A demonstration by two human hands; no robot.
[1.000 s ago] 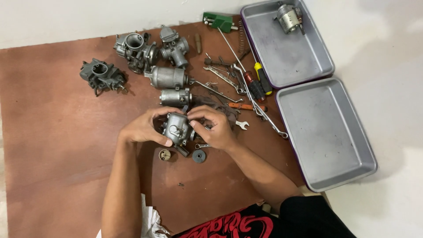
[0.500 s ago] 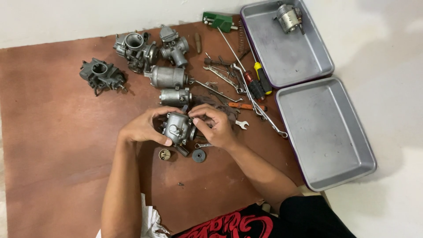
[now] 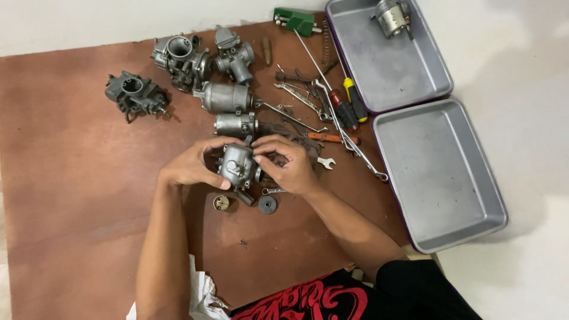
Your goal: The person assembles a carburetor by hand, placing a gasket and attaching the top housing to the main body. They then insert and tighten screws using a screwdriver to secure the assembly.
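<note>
Both my hands hold a small grey metal carburetor [image 3: 237,166] just above the brown board [image 3: 71,195]. My left hand [image 3: 192,166] cups its left side with the thumb underneath. My right hand [image 3: 290,166] grips its right side, fingertips pressed on the top edge. Just below the carburetor lie a small brass round part [image 3: 221,202], a dark round cap [image 3: 267,205] and a small wrench [image 3: 274,191].
More carburetors [image 3: 178,59] and metal cylinders [image 3: 225,98] lie at the back of the board, a dark one [image 3: 133,93] to the left. Wrenches and screwdrivers [image 3: 349,106] lie to the right. Two grey metal trays [image 3: 438,172] stand at right; the far one holds a metal part [image 3: 392,15]. White cloth [image 3: 201,296] lies near me.
My hands have shifted slightly on the carburetor; my right fingers have moved a little on its top. Everything else is where it was.
</note>
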